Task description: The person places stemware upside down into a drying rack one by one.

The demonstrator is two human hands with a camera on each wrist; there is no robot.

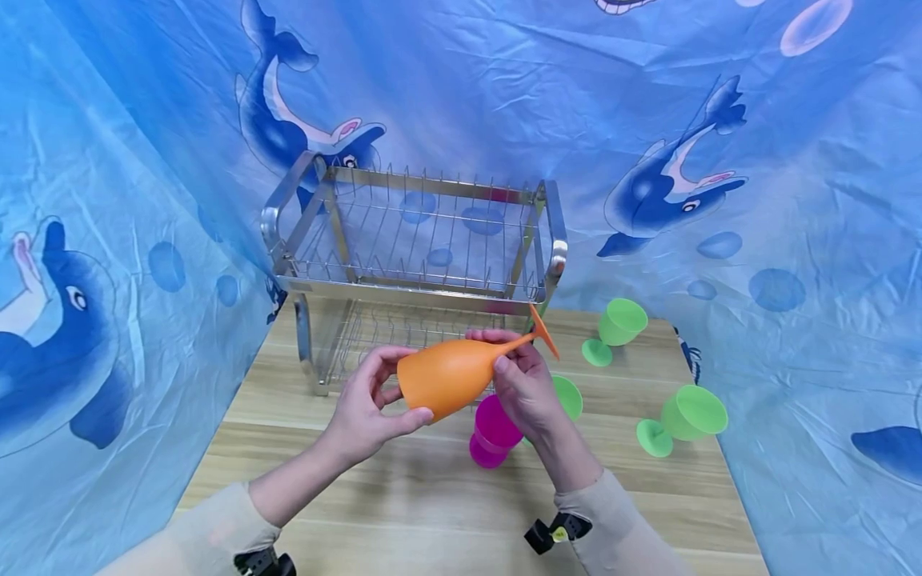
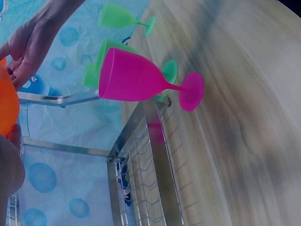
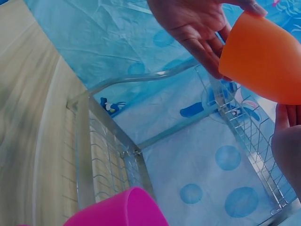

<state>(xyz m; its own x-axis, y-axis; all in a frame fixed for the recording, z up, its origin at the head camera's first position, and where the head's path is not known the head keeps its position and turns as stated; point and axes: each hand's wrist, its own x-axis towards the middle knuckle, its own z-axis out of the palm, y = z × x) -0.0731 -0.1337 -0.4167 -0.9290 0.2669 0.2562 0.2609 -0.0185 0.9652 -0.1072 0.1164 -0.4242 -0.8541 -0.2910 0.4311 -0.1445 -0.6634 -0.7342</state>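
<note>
An orange plastic goblet [image 1: 448,374] is held tilted above the table, its mouth toward the left and its round foot up to the right. My left hand [image 1: 366,410] grips the bowl near the rim, thumb on the near side and fingers on the far side. On the stem side, my right hand [image 1: 531,394] pinches the goblet where bowl and stem meet. In the right wrist view the orange bowl [image 3: 263,59] lies between both hands. A magenta goblet [image 1: 499,426] stands upright on the table just below the right hand.
A two-tier metal dish rack [image 1: 403,294] stands at the back of the wooden table [image 1: 403,512]. Right of the magenta goblet is a partly hidden green goblet [image 1: 569,398]. Two more, a far green goblet [image 1: 623,322] and a near green goblet [image 1: 693,413], stand further right. Dolphin-print curtains surround the table.
</note>
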